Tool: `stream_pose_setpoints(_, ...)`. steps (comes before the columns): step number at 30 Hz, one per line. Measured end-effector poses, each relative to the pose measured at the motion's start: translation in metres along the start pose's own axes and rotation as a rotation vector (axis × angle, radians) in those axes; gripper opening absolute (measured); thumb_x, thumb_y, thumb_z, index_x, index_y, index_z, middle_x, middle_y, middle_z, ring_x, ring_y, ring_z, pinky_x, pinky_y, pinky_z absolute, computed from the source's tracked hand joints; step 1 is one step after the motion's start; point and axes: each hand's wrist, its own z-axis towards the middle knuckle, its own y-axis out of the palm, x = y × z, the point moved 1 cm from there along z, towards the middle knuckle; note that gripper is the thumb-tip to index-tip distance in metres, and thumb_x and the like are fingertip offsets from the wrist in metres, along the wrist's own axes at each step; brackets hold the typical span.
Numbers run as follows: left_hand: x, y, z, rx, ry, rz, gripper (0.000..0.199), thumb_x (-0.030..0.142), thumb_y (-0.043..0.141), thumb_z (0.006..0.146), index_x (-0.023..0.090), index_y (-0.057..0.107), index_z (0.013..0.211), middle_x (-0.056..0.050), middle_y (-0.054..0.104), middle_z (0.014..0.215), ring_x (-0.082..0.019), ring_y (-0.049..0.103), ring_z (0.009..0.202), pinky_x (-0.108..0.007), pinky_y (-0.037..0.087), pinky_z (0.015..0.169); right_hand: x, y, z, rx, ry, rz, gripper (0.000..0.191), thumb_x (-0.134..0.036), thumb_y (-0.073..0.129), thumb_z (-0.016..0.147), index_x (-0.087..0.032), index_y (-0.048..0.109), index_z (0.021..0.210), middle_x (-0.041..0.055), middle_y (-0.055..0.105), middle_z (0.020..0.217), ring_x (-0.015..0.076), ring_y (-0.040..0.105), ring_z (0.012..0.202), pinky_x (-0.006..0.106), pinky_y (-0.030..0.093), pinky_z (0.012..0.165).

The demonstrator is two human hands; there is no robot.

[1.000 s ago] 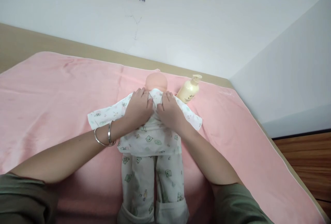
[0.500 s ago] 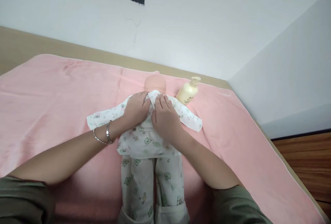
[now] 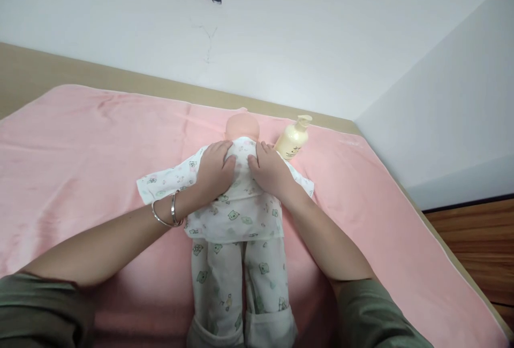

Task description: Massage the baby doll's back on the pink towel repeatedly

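A baby doll [image 3: 242, 126] with a bald head lies stretched out, its head at the far end and no face showing. It wears a white printed top [image 3: 236, 214] and matching trousers [image 3: 263, 278] with turned-up cuffs. My left hand [image 3: 217, 170] rests flat on the top at the doll's left-side shoulder as I see it, thumb apart from the fingers. Over the other shoulder lies my right hand [image 3: 271, 170], its fingers also extended and its thumb pointing inward. A strip of printed cloth shows between the two hands.
A pale yellow pump bottle [image 3: 293, 138] stands just beyond my right hand. Beneath the doll a pink blanket [image 3: 100, 166] covers the tan surface [image 3: 160, 82], which meets a white wall [image 3: 281, 37]. Wooden panelling [image 3: 474, 241] is at the right.
My right hand has moved outward to the right, from the middle of the upper back to the shoulder. The gap between my hands is wider. My left hand stays at its shoulder.
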Motion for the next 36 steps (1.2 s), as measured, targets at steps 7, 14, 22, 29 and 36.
stream_pose_setpoints(7,-0.001,0.001,-0.008,0.059,0.047,-0.069,0.045,0.029,0.038,0.089,0.015,0.061,0.124,-0.013,0.065,0.130,-0.029,0.056,0.123,-0.051,0.040,0.115,-0.011,-0.018,-0.017,0.240,-0.116,0.130,0.049,-0.023,0.038,0.095,-0.011,0.051,0.140,0.0165,0.048,0.152,0.0333,0.040,0.145,0.056,0.039,0.117)
stream_pose_setpoints(14,-0.003,0.001,-0.009,0.067,0.094,-0.037,0.045,0.030,0.036,0.089,0.013,0.061,0.122,-0.015,0.065,0.127,-0.029,0.057,0.121,-0.050,0.040,0.114,-0.010,0.022,-0.011,0.305,-0.241,0.192,0.047,-0.022,0.040,0.094,-0.009,0.059,0.136,0.0174,0.051,0.150,0.0300,0.041,0.146,0.052,0.034,0.123)
stream_pose_setpoints(22,-0.001,0.002,-0.008,0.023,0.070,0.046,0.049,0.029,0.035,0.089,0.011,0.060,0.127,-0.016,0.063,0.133,-0.031,0.054,0.126,-0.052,0.034,0.117,-0.013,0.008,-0.015,0.317,-0.191,0.106,0.055,-0.022,0.037,0.098,-0.007,0.042,0.150,0.0173,0.032,0.163,0.0299,0.019,0.156,0.055,0.023,0.126)
stream_pose_setpoints(29,0.000,0.002,-0.007,0.004,0.076,0.068,0.050,0.031,0.035,0.089,0.012,0.060,0.128,-0.016,0.063,0.134,-0.031,0.054,0.125,-0.050,0.039,0.112,-0.014,0.006,-0.012,0.204,-0.167,0.119,0.055,-0.025,0.039,0.097,-0.008,0.044,0.149,0.0183,0.031,0.163,0.0331,0.023,0.155,0.055,0.028,0.124)
stream_pose_setpoints(36,0.002,0.000,-0.007,-0.019,0.071,0.078,0.050,0.031,0.036,0.089,0.012,0.058,0.130,-0.017,0.062,0.134,-0.033,0.053,0.127,-0.051,0.039,0.113,-0.013,0.012,-0.012,0.222,-0.256,0.131,0.049,-0.022,0.036,0.096,-0.011,0.056,0.139,0.0155,0.048,0.153,0.0298,0.038,0.147,0.053,0.033,0.122)
